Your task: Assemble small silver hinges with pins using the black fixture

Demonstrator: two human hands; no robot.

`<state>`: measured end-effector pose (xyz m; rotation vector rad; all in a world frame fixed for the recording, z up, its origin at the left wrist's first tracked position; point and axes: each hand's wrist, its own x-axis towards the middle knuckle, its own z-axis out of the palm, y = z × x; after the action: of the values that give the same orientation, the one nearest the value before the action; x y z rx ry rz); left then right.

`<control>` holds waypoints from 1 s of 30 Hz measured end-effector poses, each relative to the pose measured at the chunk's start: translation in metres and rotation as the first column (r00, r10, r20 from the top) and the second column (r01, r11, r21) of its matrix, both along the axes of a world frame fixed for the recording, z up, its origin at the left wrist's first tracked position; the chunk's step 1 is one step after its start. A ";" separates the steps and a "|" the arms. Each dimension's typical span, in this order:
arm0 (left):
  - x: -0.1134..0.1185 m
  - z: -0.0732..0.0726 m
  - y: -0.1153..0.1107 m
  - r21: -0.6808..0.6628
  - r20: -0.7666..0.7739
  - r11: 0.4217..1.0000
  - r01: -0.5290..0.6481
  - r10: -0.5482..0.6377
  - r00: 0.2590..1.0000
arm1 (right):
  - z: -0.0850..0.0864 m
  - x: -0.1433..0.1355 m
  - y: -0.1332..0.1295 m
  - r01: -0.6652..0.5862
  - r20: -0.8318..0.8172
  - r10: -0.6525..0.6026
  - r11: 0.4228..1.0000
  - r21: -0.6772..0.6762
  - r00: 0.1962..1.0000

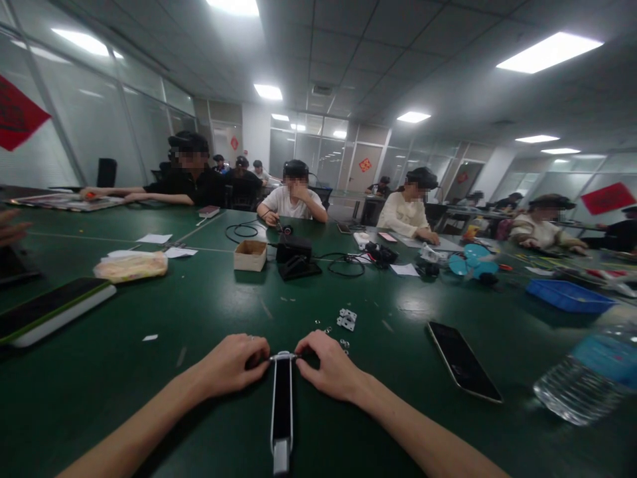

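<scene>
White-edged long device (282,411), left hand (237,362) and right hand (329,364) nearly closed, fingertips pinching its far end.

A long, narrow device (283,405) with a pale frame, a black middle and a light-grey block (281,457) at its near end lies on the table, pointing away from the wearer. The left hand (233,364) and right hand (331,366) pinch opposite ends of its thin crosspiece (283,357). Beyond lie silvery metal brackets (347,319) and small rings (344,344).
</scene>
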<state>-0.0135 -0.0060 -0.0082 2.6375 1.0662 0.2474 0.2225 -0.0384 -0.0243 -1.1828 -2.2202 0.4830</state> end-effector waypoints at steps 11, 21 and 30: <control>0.001 0.003 -0.001 0.019 0.011 1.000 0.012 -0.012 1.000 | 0.001 0.000 0.000 -0.002 0.011 0.002 1.000 -0.012 1.000; -0.002 0.000 0.001 -0.013 0.010 1.000 0.012 -0.012 1.000 | 0.015 0.042 0.023 0.166 -0.044 -0.161 0.970 0.178 0.986; -0.001 0.005 0.000 -0.028 -0.023 1.000 0.003 -0.004 1.000 | 0.003 0.067 0.039 0.235 0.145 -0.256 0.961 0.145 0.956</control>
<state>-0.0144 -0.0064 -0.0029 2.6228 1.0640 0.2007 0.2894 0.0009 -0.0213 -1.4498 -2.1596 0.1459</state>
